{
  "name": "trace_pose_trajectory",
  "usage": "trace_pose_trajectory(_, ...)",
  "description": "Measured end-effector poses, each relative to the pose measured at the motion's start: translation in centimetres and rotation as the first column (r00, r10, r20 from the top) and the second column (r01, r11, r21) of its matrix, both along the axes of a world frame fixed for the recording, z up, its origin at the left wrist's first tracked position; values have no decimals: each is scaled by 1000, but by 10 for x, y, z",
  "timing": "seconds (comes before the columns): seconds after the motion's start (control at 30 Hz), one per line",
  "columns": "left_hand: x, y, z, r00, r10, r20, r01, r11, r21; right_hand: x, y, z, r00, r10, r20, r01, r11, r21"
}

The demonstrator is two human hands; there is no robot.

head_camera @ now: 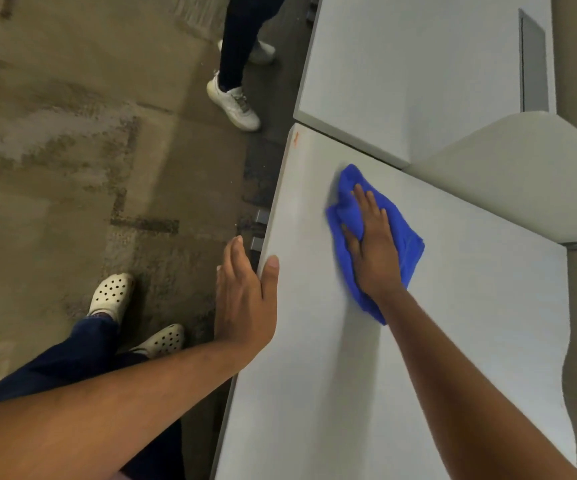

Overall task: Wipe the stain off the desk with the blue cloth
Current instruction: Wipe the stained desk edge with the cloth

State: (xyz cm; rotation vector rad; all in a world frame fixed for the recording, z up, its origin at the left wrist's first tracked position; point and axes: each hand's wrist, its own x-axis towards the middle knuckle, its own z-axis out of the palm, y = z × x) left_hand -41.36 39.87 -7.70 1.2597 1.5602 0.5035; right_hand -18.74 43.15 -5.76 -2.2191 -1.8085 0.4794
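Observation:
A crumpled blue cloth (405, 230) lies on the pale grey desk (418, 358), near its far end. My right hand (373, 251) presses flat on the cloth, fingers spread and pointing away from me. A small orange stain (296, 137) marks the desk's far left corner, well apart from the cloth. At the desk's left edge rests my left hand (245, 299), thumb on top and fingers straight along the side, holding nothing.
A second pale desk (401, 74) butts against the far end, with a grey slot (533, 64) in it. A curved beige partition (522, 168) rises at the right. Another person's legs and white shoes (235, 102) stand on the carpet by the far corner. My own feet (134, 317) are lower left.

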Motion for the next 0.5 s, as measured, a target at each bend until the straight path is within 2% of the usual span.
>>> trace_pose_trajectory(0.07,0,0,-1,1000,-9,1,9,1000,3,23,25,8,979,-201,-44,201,980,-4)
trace_pose_trajectory(0.13,-1,-1,-1,1000,-12,-8,12,1000,13,23,38,11,959,-276,-65,276,961,-9)
trace_pose_trajectory(0.2,-1,-2,0,1000,-18,-8,18,1000,13,11,28,11,970,-231,-69,229,973,-41)
trace_pose_trajectory(0.3,0,-2,2,1000,-10,2,10,1000,11,-11,-9,10,997,-22,-77,17,998,-69)
trace_pose_trajectory(0.37,0,-2,2,1000,-1,4,1,1000,16,-17,-22,12,995,59,-80,-65,995,-73)
trace_pose_trajectory(0.5,-1,-1,0,1000,-10,4,10,1000,26,0,-4,14,996,0,-87,-5,998,-57)
